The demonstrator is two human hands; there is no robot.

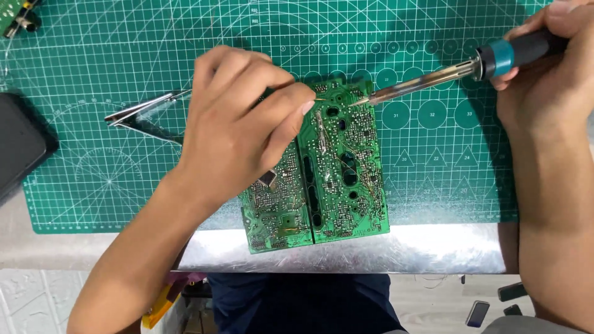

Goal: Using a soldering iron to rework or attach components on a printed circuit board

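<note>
A green circuit board [337, 179] lies solder side up on a green cutting mat [111, 55], its near part over a shiny metal table edge. My left hand [238, 127] rests over the board's left part and pinches a thin strand of solder wire [320, 99] whose end reaches the board's top edge. My right hand [550, 68] grips a soldering iron [433, 77] by its black and teal handle. The iron's metal tip [354, 102] touches the board near its top edge, close to the wire's end.
Metal tweezers [145, 108] lie on the mat left of my left hand. A black flat object [18, 145] sits at the mat's left edge. Part of another board [15, 15] shows at the top left corner. Small dark items [489, 306] lie on the floor below the table.
</note>
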